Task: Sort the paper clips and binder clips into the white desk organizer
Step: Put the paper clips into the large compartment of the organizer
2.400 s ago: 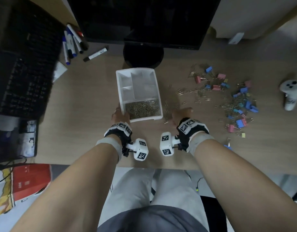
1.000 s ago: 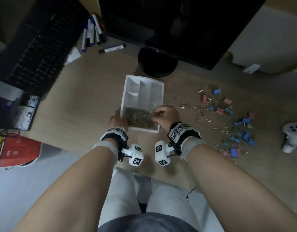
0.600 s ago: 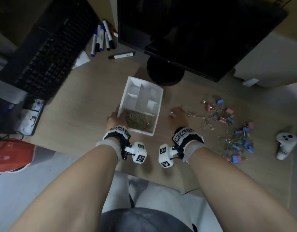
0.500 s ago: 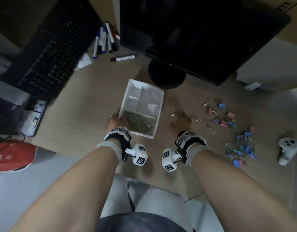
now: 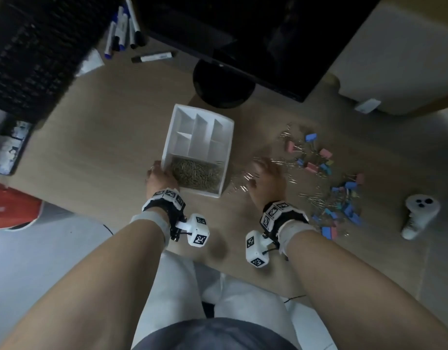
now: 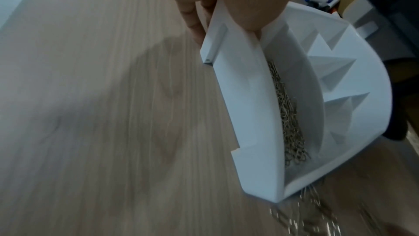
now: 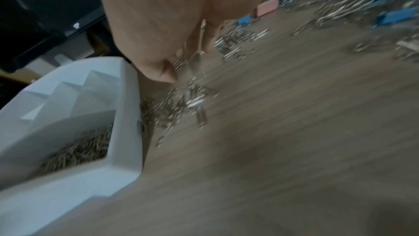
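The white desk organizer (image 5: 219, 127) stands mid-desk; its near compartment holds a heap of paper clips (image 5: 196, 173), and its far compartments show nothing inside. My left hand (image 5: 158, 173) grips the organizer's (image 6: 238, 82) near-left wall, thumb (image 6: 247, 16) inside and fingers (image 6: 192, 19) outside. My right hand (image 5: 259, 174) lies on the desk just right of the organizer, fingers spread over loose paper clips (image 5: 239, 181). In the right wrist view its fingertips (image 7: 205, 42) touch the blurred clips (image 7: 188, 100). Pink and blue binder clips (image 5: 316, 160) lie scattered further right.
A monitor stand (image 5: 223, 84) sits behind the organizer. A black keyboard (image 5: 33, 54) and several markers (image 5: 122, 29) lie at the far left. A white controller (image 5: 418, 215) lies at the right. More binder clips (image 5: 344, 200) and paper clips lie near the right wrist.
My right hand left the organizer's near compartment and moved right onto the loose paper clips on the desk. The left hand stayed on the organizer's corner.
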A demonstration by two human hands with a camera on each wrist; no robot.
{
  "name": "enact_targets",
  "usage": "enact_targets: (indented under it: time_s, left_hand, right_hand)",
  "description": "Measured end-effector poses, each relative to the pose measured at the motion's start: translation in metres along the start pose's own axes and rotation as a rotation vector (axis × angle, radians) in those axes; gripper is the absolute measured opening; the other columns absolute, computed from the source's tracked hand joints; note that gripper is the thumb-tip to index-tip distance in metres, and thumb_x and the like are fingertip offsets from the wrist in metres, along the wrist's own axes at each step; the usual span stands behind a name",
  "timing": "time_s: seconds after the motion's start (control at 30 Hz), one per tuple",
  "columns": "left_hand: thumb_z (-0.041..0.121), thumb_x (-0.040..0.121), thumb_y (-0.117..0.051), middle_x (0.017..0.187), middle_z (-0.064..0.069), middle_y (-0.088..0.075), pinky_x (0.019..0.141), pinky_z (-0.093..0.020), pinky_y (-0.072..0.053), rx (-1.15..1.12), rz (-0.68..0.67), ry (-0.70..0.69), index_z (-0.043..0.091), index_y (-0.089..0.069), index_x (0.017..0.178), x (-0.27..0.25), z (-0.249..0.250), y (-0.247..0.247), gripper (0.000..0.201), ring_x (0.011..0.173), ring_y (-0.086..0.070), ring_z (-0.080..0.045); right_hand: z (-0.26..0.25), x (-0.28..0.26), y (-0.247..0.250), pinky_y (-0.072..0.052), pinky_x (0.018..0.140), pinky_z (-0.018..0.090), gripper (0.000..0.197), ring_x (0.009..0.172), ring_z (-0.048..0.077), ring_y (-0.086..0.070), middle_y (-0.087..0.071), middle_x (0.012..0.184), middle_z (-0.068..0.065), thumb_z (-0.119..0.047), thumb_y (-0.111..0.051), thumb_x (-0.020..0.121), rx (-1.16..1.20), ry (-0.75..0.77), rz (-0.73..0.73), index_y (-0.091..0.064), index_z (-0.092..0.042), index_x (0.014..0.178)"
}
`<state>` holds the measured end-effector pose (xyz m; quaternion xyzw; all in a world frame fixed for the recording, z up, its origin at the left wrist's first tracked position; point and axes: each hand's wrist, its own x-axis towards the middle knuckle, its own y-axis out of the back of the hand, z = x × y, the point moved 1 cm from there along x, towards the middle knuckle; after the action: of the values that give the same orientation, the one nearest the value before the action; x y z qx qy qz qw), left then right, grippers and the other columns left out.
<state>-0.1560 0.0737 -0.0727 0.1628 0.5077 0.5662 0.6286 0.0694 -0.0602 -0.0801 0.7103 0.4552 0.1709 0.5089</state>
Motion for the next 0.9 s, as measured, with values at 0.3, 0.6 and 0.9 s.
enact_targets:
  time_s: [0.3,0.6,0.9]
  left_hand:
    - [0.028,0.101,-0.04,0.128,-0.019,-0.053,0.097,-0.046,-0.044,0.035,-0.038,0.026,0.01,-0.047,0.131,-0.035,0.015,-0.028,0.036,0.118,-0.053,-0.039]
    - [0.033,0.099,-0.045,0.115,-0.016,-0.063,0.087,-0.04,-0.048,-0.03,-0.04,0.018,0.011,-0.057,0.12,-0.026,0.01,-0.017,0.033,0.104,-0.061,-0.037]
    - [0.032,0.098,-0.047,0.112,-0.016,-0.064,0.077,-0.033,-0.042,0.007,-0.095,-0.053,0.01,-0.061,0.117,0.002,0.005,0.004,0.032,0.1,-0.062,-0.035]
  right_hand:
    - [0.038,0.007,0.008,-0.031,0.112,0.047,0.076,0.148,0.031,-0.019,-0.024,0.161,0.005,-0.037,-0.057,0.086,-0.005,-0.184,-0.205,-0.028,-0.018,0.154]
    - [0.023,0.008,0.005,-0.017,0.12,0.05,0.091,0.153,0.022,0.005,0.002,0.167,-0.002,-0.038,-0.065,0.09,0.142,-0.345,-0.167,-0.009,-0.014,0.159]
    - [-0.011,-0.015,-0.006,-0.037,0.102,0.05,0.094,0.136,0.034,-0.03,-0.03,0.154,0.007,-0.057,-0.075,0.072,-0.011,-0.425,-0.08,-0.032,-0.023,0.148]
